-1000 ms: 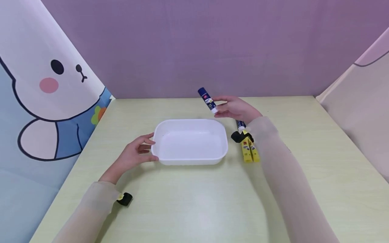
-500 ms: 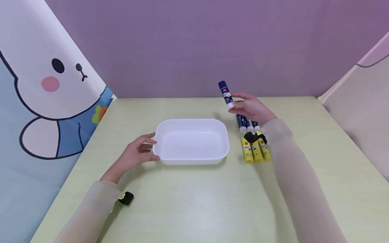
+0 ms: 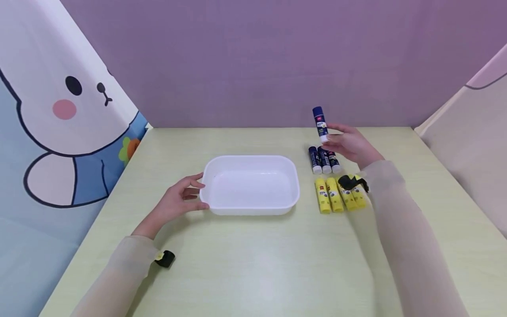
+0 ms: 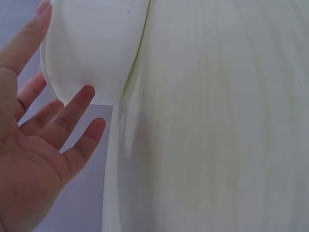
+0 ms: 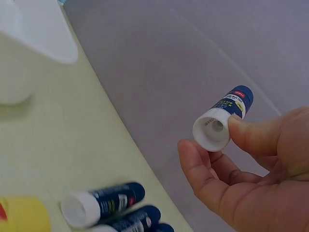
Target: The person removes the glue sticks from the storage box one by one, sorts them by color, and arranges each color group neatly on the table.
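Note:
My right hand [image 3: 352,143] pinches a dark blue glue stick [image 3: 320,124] between thumb and fingers, raised above the table's back part. Its blue cap points up and its white base down; in the right wrist view, the hollow base of this glue stick [image 5: 218,118] faces the camera. Below the hand lie three more blue glue sticks [image 3: 325,160], side by side. My left hand [image 3: 173,200] touches the left end of a white plastic tray [image 3: 249,207], fingers spread and fairly straight. The left wrist view shows fingertips [image 4: 88,92] against the tray's outer wall.
Several yellow glue sticks [image 3: 333,196] lie in a row in front of the blue ones, partly behind the right wrist's black camera [image 3: 352,182]. The pale table [image 3: 253,264] ends at a purple backdrop [image 3: 253,66]. Printed cloth [image 3: 79,167] hangs on the left.
My right hand has moved right with the blue glue stick, which now stands more upright. More of the lying blue and yellow glue sticks show. The left hand and tray are nearly unmoved.

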A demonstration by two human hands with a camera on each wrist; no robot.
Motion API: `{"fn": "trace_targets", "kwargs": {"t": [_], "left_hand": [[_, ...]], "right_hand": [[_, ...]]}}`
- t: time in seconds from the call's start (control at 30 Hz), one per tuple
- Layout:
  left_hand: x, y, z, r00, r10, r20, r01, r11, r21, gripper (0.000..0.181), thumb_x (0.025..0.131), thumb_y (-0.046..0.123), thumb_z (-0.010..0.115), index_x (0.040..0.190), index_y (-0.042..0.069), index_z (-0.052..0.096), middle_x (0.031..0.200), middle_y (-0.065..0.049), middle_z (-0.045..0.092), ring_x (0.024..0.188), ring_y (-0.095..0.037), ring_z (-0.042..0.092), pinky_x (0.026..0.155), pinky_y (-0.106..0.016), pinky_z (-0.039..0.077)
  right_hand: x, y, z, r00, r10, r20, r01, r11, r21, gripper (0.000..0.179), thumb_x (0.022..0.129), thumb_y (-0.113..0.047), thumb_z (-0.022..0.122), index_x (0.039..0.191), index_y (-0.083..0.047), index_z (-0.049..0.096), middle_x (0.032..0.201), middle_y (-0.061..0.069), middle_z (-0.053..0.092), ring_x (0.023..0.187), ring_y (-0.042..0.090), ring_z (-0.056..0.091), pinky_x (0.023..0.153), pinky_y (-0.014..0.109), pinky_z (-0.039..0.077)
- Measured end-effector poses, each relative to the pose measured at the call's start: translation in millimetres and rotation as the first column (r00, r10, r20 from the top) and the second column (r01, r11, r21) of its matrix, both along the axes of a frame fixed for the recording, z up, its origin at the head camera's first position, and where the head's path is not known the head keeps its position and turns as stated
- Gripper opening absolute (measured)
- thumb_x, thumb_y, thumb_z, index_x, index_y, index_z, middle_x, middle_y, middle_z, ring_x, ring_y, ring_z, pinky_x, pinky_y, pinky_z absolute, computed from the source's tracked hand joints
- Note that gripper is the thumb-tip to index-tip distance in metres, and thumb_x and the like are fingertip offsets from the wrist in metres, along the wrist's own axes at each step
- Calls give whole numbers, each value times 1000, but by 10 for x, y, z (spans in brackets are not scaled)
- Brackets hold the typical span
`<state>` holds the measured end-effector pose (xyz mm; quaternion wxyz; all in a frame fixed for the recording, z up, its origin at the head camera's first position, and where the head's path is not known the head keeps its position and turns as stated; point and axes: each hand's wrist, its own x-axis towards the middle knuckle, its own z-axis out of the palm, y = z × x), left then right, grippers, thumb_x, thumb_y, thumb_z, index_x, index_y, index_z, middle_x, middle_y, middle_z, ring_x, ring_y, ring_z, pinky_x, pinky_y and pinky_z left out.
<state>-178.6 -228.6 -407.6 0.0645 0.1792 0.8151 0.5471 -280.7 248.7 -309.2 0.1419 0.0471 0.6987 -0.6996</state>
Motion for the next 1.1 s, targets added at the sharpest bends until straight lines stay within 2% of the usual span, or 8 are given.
{"fn": "trace_targets", "kwargs": {"t": [0.17,0.33,0.53,0.67,0.83,0.97,1.1], "left_hand": [[-3,3,10,1000,1,-3,-1,1000,5,45,80,8,84,116,2,59,156,-16,37,114,-38,62,101,-52,48],[-10,-4,8,1000,5,-4,-5,1000,-1,45,80,8,84,117,3,59,156,-16,37,114,-37,63,101,-52,47],[-3,-10,-1,1000,6,9,-6,1000,8,44,81,7,83,117,1,59,157,-16,36,115,-38,62,102,-52,47],[-3,-1,9,1000,10,26,-10,1000,9,45,80,7,83,117,1,59,157,-15,36,116,-39,61,103,-52,46],[-7,9,26,999,14,33,-15,1000,2,45,81,8,83,118,2,58,157,-15,35,117,-39,61,103,-52,45],[-8,10,10,999,13,34,-13,1000,7,45,80,7,83,118,1,58,157,-15,35,117,-39,60,103,-52,45],[2,12,4,999,12,33,-13,1000,5,45,80,7,83,118,1,58,157,-15,35,117,-39,61,103,-52,46]], "right_hand": [[47,198,-31,1000,-5,7,5,1000,26,64,103,0,47,158,-5,15,124,8,45,88,10,65,88,24,55],[59,357,-86,1000,-4,30,1,995,97,65,104,-5,48,159,-7,13,120,6,48,92,10,65,91,26,54],[75,523,-197,997,-26,77,14,988,154,68,103,-7,51,159,-8,12,136,12,41,92,8,64,93,25,53],[98,637,-280,992,-45,117,20,979,204,69,104,-12,51,160,-9,10,146,15,34,100,10,62,98,27,49],[119,779,-390,984,-34,172,-9,969,246,69,105,-13,50,159,-8,7,160,22,15,106,12,56,107,30,42],[135,871,-471,981,-15,195,-35,968,249,67,105,-9,47,158,-4,6,161,26,11,98,8,56,102,26,47],[145,904,-509,972,6,235,-69,963,262,65,105,-6,46,158,-2,8,159,28,14,93,7,59,95,24,51]]}}
